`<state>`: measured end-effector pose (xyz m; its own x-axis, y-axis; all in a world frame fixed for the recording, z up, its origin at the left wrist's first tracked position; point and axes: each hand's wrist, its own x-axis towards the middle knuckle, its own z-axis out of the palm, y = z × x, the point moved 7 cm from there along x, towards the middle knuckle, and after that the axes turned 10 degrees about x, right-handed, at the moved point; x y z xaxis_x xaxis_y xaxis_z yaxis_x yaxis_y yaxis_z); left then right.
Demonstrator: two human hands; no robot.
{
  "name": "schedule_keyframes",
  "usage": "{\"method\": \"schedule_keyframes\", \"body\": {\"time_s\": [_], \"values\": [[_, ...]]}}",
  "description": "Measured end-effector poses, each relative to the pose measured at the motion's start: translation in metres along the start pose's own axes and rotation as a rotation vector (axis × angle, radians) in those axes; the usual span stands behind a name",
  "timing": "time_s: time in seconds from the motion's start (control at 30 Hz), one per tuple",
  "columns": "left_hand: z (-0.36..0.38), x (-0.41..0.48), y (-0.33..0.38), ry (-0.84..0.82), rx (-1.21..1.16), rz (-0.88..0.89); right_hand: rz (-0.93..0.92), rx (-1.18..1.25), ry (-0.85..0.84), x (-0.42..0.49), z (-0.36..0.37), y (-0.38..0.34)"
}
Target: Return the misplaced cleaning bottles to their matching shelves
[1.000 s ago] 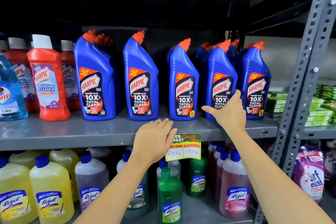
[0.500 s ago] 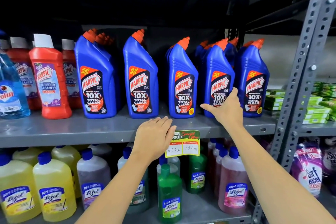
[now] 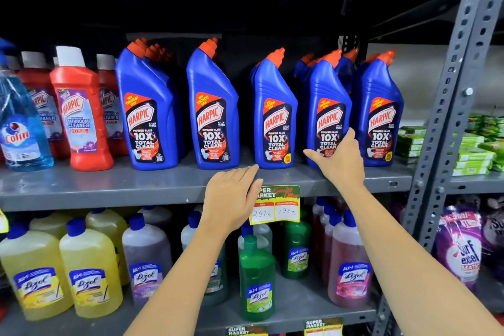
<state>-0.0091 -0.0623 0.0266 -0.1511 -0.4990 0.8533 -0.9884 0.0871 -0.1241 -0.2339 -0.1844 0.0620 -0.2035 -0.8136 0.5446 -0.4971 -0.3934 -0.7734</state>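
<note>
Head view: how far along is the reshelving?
Done: blue Harpic bottles stand in a row. In hand: right hand open against one blue Harpic bottle, not gripping; left hand flat on the shelf edge. Left: cannot tell which bottles remain misplaced.

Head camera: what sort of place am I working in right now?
Most likely a supermarket cleaning-products aisle. Grey metal shelving carries rows of identical blue Harpic bottles, and a price tag printed "Super Market" hangs from the shelf edge with two handwritten prices. Lizol bottles fill the shelf below.
</note>
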Motion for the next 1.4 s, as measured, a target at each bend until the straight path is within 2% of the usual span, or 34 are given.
{"method": "schedule_keyframes", "body": {"time_s": [0.1, 0.23, 0.33, 0.43, 0.5, 0.63, 0.73, 0.83, 0.93, 1.2, 1.4], "values": [[-0.001, -0.019, -0.002, 0.069, -0.03, -0.025, -0.103, 0.104, 0.101, -0.013, -0.008, -0.001], [0.009, -0.057, -0.003, 0.063, 0.004, -0.032, -0.417, 0.376, 0.305, -0.073, -0.018, 0.003], [0.022, -0.092, -0.007, 0.048, 0.021, -0.114, -0.53, 0.397, 0.317, -0.133, 0.004, 0.026], [0.042, -0.135, -0.005, -0.042, 0.013, -0.177, -0.44, 0.371, 0.237, -0.179, 0.033, 0.054], [0.057, -0.165, -0.001, -0.147, -0.024, -0.213, -0.309, 0.359, 0.083, -0.198, 0.06, 0.073], [0.099, -0.236, 0.012, -0.442, -0.075, -0.197, 0.069, 0.203, -0.324, -0.226, 0.119, 0.105], [0.134, -0.281, 0.02, -0.715, -0.092, -0.192, 0.301, 0.191, -0.483, -0.242, 0.143, 0.119], [0.159, -0.31, 0.022, -0.901, -0.022, -0.143, 0.328, 0.111, -0.469, -0.25, 0.155, 0.121], [0.171, -0.333, 0.023, -0.988, 0.018, -0.085, 0.337, 0.024, -0.424, -0.252, 0.162, 0.122], [0.174, -0.34, 0.021, -1.024, -0.025, -0.072, 0.318, -0.008, -0.38, -0.248, 0.159, 0.129], [0.171, -0.342, 0.019, -1.026, -0.058, -0.079, 0.369, -0.007, -0.31, -0.228, 0.131, 0.157]]}}
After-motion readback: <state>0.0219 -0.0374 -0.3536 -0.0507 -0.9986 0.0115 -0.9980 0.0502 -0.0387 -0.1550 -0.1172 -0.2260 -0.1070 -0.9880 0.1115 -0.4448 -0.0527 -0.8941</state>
